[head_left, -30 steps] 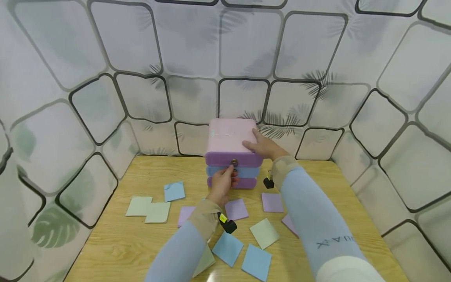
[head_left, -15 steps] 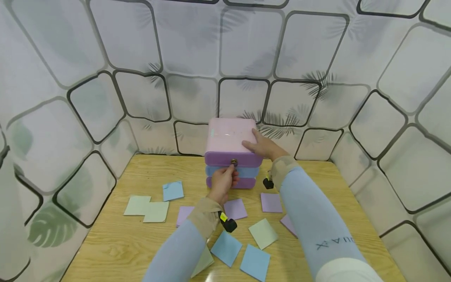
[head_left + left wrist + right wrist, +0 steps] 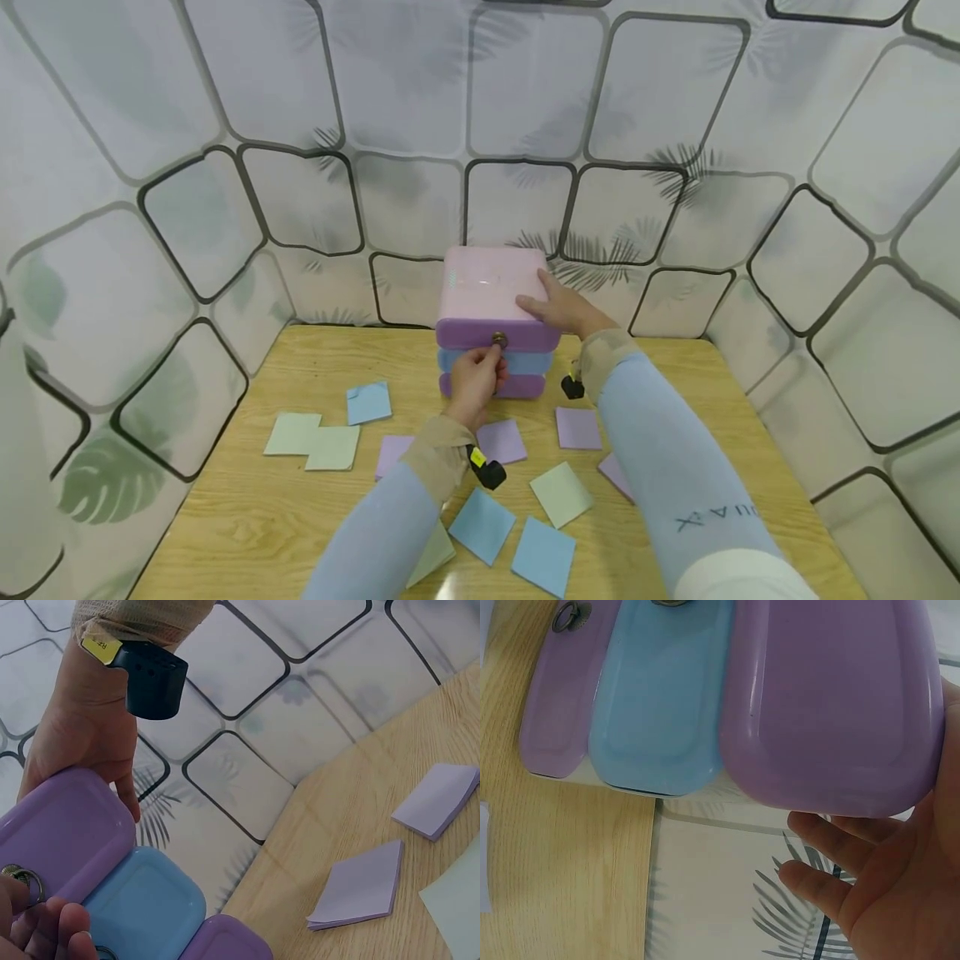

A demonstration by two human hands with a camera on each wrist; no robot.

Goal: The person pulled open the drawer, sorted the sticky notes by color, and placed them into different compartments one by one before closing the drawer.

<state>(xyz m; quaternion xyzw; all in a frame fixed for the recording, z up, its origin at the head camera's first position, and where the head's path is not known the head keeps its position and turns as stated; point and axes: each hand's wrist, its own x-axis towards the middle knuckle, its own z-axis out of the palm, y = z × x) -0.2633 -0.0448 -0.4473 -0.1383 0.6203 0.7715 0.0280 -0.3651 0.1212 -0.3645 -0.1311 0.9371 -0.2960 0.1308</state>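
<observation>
A small drawer cabinet with a pink top (image 3: 491, 283) stands at the back of the table. Its fronts are a purple top drawer (image 3: 465, 335), a blue middle drawer (image 3: 531, 363) and a purple bottom drawer (image 3: 525, 387). With thumb and fingers curled, my left hand (image 3: 474, 385) pinches the brass ring pull (image 3: 34, 883) of the top drawer, and covers part of the lower fronts. My right hand (image 3: 564, 307) rests on the cabinet's top right edge, thumb on top. In the right wrist view its fingers (image 3: 817, 889) extend straight past the side.
Sticky-note pads lie across the wooden table (image 3: 225, 517): green pads (image 3: 333, 448) and a blue pad (image 3: 368, 403) at left, purple pads (image 3: 577, 428) before the cabinet, more blue pads (image 3: 544, 557) nearer. A patterned curtain (image 3: 405, 208) closes off the back and sides.
My left fingertips have edged slightly up to the ring pull. My right hand holds its place on the cabinet, and the head view has shifted a little.
</observation>
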